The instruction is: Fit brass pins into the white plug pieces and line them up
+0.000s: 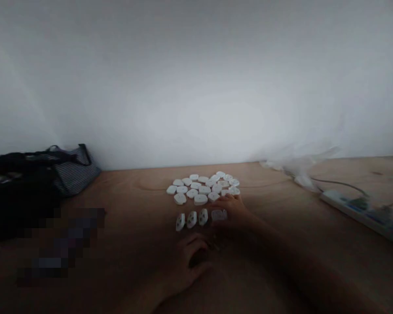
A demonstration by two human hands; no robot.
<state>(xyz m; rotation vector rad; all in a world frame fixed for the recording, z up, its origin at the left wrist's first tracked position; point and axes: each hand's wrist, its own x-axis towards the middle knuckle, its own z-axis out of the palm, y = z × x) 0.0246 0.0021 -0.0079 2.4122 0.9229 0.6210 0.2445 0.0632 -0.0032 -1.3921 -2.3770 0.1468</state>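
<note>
Black bag (22, 196) and striped bag (74, 173) far left of both hands; left hand (183, 262) low over the table (124, 244), thumb and fingers curved apart, nothing visible between; row of three white pieces (191, 220) on edge just beyond it; pile of white parts (204, 190) farther beyond, left of and past the right fingers; clear piece (218, 215) just left of right hand (235, 208), which reaches the pile's near right edge, can't tell if pinching; plastic (301, 168) and power strip (347, 207) well right of it.
</note>
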